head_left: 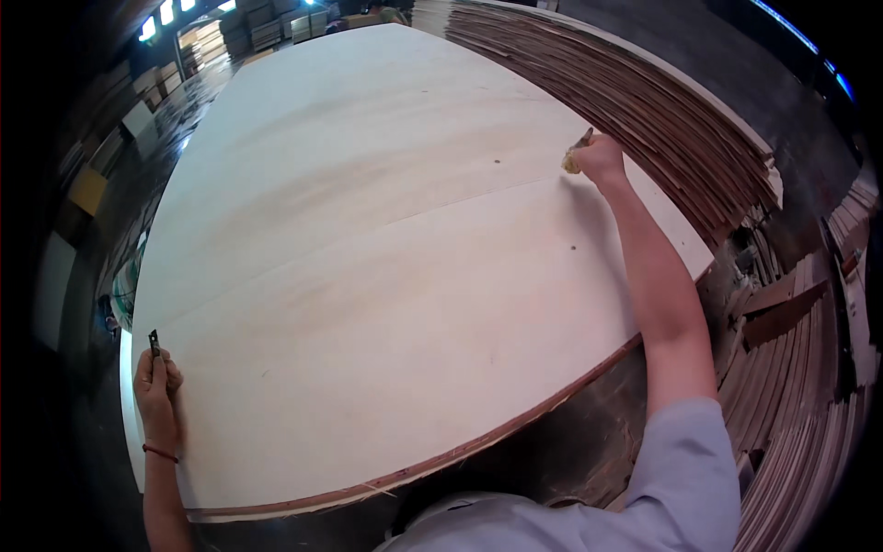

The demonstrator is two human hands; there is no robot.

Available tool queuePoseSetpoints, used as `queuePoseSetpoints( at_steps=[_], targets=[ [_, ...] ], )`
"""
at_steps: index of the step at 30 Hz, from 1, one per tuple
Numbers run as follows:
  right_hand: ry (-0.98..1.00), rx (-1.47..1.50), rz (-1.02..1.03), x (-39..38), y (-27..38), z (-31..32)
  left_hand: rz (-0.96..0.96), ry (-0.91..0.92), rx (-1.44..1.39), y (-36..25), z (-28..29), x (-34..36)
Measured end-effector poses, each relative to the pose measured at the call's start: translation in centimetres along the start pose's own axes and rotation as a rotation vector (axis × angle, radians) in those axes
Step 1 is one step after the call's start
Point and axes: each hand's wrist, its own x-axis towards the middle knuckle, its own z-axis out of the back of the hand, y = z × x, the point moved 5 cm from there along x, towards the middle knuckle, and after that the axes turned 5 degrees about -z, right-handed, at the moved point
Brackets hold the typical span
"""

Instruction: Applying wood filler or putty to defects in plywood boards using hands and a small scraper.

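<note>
A broad, pale wood veneer sheet [386,340] lies on top of a stack before me, with a fine seam running across it and a few small dark knots. My left hand [158,379] is at the sheet's near left edge, closed around a dark utility knife [154,343] with its slanted tip pointing up and away. Far to the right, my right hand [603,162] is closed near the end of the seam. A crumpled yellowish lump [571,164] and a narrow dark tip show at its fingers; their kind is unclear.
A tall stack of brown veneer sheets [625,101] runs along the far right side. More layered sheets [791,331] lie on the floor at the right. Stacked boards [262,32] stand in the back left, beside a dark, shiny floor [175,138].
</note>
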Motion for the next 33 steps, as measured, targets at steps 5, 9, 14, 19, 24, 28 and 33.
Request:
queuePoseSetpoints(
  at_steps=[5,9,14,19,24,28,33],
  targets=[
    [-0.051,-0.17,-0.217,0.5,0.1,-2.2,0.038,-0.055,0.034,-0.3,-0.1,-0.1],
    [-0.073,-0.196,-0.226,-0.6,1.2,-2.8,0.016,-0.048,0.058,-0.6,-0.4,0.1],
    [-0.179,-0.116,-0.192,-4.8,5.0,-4.9,0.036,-0.02,0.072,0.0,0.6,0.3],
    [-0.18,-0.065,-0.128,-8.4,7.7,-6.9,0.027,-0.055,0.032,-0.6,0.0,0.2],
    [-0.161,-0.041,-0.074,-11.4,11.2,-9.5,0.018,-0.015,0.023,0.1,0.9,0.3],
    [-0.106,-0.024,-0.037,-14.2,14.5,-11.5,0.012,0.009,-0.011,0.3,1.1,0.1],
    [-0.083,-0.044,0.057,-17.3,18.4,-14.1,0.007,0.026,-0.016,0.1,0.9,-0.1]
  ],
)
